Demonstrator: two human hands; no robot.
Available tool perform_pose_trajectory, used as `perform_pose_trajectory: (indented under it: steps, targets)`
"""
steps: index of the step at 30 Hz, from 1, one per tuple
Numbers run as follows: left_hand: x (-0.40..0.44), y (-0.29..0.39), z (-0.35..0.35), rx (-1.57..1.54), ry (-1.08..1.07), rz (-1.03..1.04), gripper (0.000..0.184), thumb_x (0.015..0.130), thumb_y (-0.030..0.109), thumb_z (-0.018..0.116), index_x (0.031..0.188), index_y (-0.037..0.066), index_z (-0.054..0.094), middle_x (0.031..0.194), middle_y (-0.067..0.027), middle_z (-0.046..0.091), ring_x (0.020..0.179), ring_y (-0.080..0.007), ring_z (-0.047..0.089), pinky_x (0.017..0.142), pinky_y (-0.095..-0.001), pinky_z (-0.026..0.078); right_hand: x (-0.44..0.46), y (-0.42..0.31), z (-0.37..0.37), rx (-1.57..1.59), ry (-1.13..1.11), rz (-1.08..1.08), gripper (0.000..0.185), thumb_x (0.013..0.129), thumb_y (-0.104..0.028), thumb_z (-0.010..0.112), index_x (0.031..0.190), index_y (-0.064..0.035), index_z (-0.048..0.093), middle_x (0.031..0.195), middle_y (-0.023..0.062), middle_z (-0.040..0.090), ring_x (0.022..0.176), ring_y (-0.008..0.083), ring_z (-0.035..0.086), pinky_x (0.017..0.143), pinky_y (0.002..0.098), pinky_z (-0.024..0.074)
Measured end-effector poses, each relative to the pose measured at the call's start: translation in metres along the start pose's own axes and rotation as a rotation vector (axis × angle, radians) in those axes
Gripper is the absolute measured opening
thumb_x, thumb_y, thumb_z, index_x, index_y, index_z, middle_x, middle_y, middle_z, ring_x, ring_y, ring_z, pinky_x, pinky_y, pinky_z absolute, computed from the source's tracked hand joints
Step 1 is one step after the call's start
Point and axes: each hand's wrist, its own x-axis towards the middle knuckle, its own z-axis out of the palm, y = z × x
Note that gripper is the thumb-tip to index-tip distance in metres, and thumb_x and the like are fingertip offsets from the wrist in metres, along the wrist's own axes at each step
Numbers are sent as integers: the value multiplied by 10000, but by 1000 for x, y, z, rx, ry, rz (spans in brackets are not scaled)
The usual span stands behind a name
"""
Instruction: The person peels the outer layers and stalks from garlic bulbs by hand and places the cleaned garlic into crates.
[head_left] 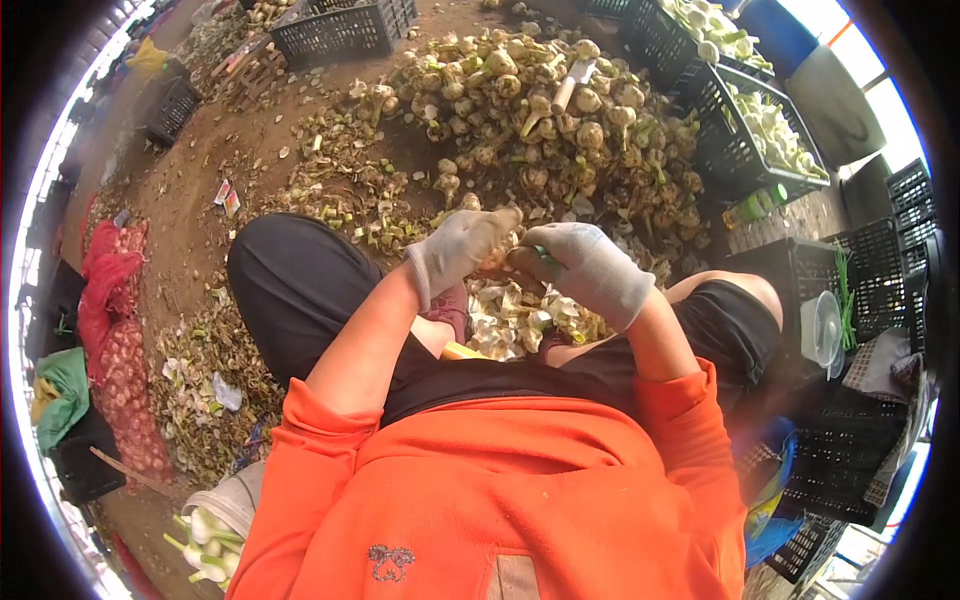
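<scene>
My left hand (462,246), in a grey work glove, is closed around a garlic bulb (497,257) in front of my lap. Close beside it my right hand (592,266), also gloved, has its fingers closed against the bulb's side. Something dark green shows at its fingertips; whether it is a tool handle or part of the glove I cannot tell. Garlic skins and peeled pieces (505,318) lie between my feet. Ahead of both hands spreads a big heap of untrimmed garlic bulbs (540,120), with a wooden-handled flat blade (570,88) lying on top.
Black crates of trimmed garlic (765,130) stand at the right, near a green-capped bottle (757,205). Another black crate (345,30) sits at the far back. On the left are red net sacks of garlic (130,370) and a white bucket (230,500).
</scene>
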Motion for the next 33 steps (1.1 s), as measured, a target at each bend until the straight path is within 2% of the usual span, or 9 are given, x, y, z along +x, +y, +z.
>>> perform_pose_trajectory:
  steps: [1, 5, 9, 12, 16, 21, 24, 27, 33]
  targets:
    - [5, -8, -5, -34, -59, -129, 558, 978, 473, 457, 1029, -48, 650, 821, -53, 632, 798, -134, 563, 746, -330, 466, -2, 5, -1, -12, -6, 3, 234, 953, -238, 619, 953, -7, 659, 749, 151, 637, 698, 301, 618, 651, 384, 478]
    - [13, -6, 2, -1, -80, 193, 494, 991, 430, 471, 1090, -15, 661, 941, -44, 668, 874, -116, 592, 793, -273, 478, -11, 23, 10, 518, 11, 316, 320, 1032, -273, 516, 1036, 8, 668, 761, 2, 601, 746, 64, 522, 664, 263, 452]
    - [18, 6, 15, -40, -42, 273, 472, 985, 412, 506, 1164, -1, 647, 999, -73, 683, 964, -113, 608, 849, -292, 498, -25, 39, 15, 1005, 76, 366, 367, 988, -303, 594, 1149, 25, 633, 969, 32, 654, 895, 61, 547, 784, 234, 459]
    - [15, 1, 19, 63, -132, -36, 527, 977, 446, 556, 1288, 20, 557, 1078, -54, 636, 1055, -118, 566, 897, -264, 471, -31, 35, 18, 526, 93, 365, 519, 937, -445, 609, 1156, 25, 640, 1064, 189, 690, 972, 246, 656, 854, 333, 503]
    - [21, 3, 27, 547, 96, 385, 548, 925, 400, 665, 1304, 23, 540, 1033, -42, 630, 935, -96, 589, 809, -228, 500, -33, 32, 16, 541, 255, 414, 334, 918, -253, 662, 1144, -7, 648, 1072, 159, 695, 970, 243, 661, 862, 338, 505]
    - [25, -3, 21, 271, 57, -226, 573, 861, 338, 750, 1281, 3, 551, 1125, -68, 622, 1022, -89, 568, 863, -247, 495, -31, 39, 24, 582, 383, 449, 274, 897, -173, 682, 1117, -10, 663, 1023, 131, 713, 914, 221, 667, 835, 328, 511]
    - [15, 3, 24, 630, 63, 11, 513, 871, 233, 739, 1285, 2, 544, 1119, -53, 624, 950, -72, 574, 815, -226, 497, -30, 38, 23, 549, 327, 495, 274, 881, -177, 701, 1090, -2, 677, 986, 126, 719, 886, 199, 664, 816, 319, 513]
    - [8, 15, 21, 460, -53, 17, 549, 819, 18, 717, 1331, 20, 517, 1143, -26, 611, 1003, -77, 569, 860, -223, 480, -34, 49, 23, 778, 307, 485, 312, 850, -192, 735, 1067, 26, 685, 968, 130, 717, 860, 180, 660, 800, 309, 510]
    - [7, 8, 16, 69, -188, 56, 613, 780, -33, 699, 1355, 29, 495, 1171, 1, 580, 1037, -72, 549, 932, -236, 449, -40, 31, -2, 1144, 244, 629, 291, 876, -104, 710, 1110, 47, 625, 1031, 120, 689, 929, 196, 684, 835, 315, 551]
